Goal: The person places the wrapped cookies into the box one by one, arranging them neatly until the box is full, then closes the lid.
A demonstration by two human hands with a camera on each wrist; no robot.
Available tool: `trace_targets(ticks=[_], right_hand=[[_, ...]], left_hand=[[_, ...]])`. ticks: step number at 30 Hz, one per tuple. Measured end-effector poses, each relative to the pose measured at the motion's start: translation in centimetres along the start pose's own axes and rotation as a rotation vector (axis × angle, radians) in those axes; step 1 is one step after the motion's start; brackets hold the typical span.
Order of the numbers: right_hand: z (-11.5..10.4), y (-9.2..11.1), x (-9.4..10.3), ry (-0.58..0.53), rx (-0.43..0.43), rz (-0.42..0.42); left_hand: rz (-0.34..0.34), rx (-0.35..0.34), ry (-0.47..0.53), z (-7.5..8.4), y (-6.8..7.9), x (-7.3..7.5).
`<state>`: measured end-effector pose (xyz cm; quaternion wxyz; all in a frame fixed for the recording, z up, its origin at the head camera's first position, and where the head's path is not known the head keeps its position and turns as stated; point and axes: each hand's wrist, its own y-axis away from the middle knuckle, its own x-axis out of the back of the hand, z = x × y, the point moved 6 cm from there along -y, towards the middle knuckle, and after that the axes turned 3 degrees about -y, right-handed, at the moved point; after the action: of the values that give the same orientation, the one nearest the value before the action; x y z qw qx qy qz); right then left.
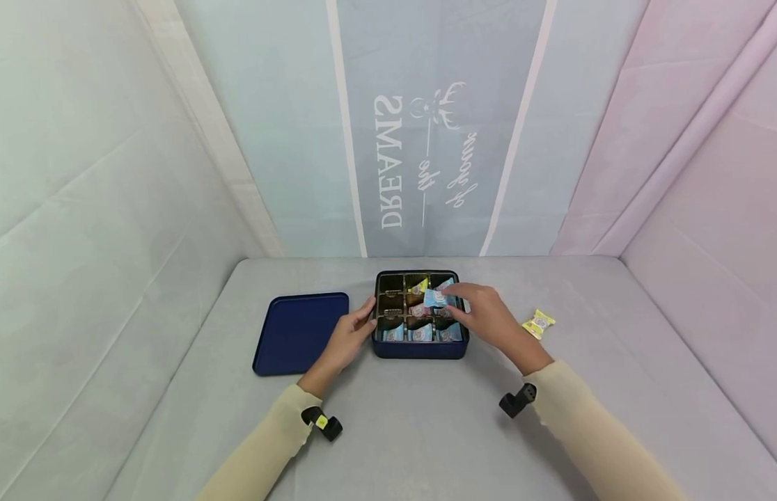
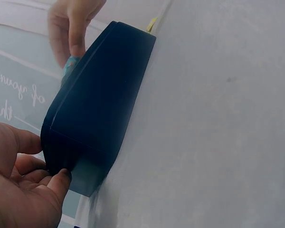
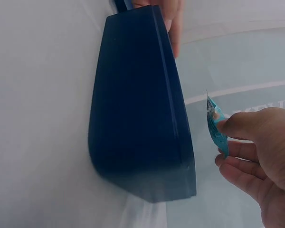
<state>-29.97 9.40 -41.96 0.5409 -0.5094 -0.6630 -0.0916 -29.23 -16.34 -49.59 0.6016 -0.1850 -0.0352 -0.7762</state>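
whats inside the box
The navy box holds blue packets along its near row, a yellow packet far middle and a pink packet centre. The right hand and its held packet partly cover the right column.

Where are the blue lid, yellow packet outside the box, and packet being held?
Blue lid point(image 1: 299, 334): head view, middle of flat face.
Yellow packet point(image 1: 539, 323): head view, wrapper's middle.
Held packet point(image 3: 213, 128): right wrist view, wrapper's middle.

— Where's everything lying?
— Box point(image 1: 420, 350) on the surface point(image 1: 420, 424), left hand point(image 1: 349, 337) against its left side, lid point(image 1: 301, 334) farther left!
— And right?
— Right hand point(image 1: 485, 312) over the box, held sachet point(image 1: 435, 298) between its fingers; loose sachet point(image 1: 539, 323) on the surface, farther right!
— Inside?
— Boxed sachets point(image 1: 420, 333), one per compartment along the near row!
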Motion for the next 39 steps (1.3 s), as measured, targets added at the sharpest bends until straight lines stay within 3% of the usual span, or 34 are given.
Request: trace_targets(ticks=[23, 29, 39], right_hand=[[-3.0, -3.3, -3.3, -0.042, 0.06, -0.063], [-3.6, -3.9, -4.1, -0.069, 0.034, -0.109], [-4.5, -4.9, -5.5, 0.006, 0.104, -0.149]], left_hand=[[-0.001, 0.013, -0.006, -0.2, 0.1, 0.2], [-0.009, 0.016, -0.006, -0.2, 0.1, 0.2], [-0.01, -0.005, 0.001, 0.2, 0.1, 0.1]])
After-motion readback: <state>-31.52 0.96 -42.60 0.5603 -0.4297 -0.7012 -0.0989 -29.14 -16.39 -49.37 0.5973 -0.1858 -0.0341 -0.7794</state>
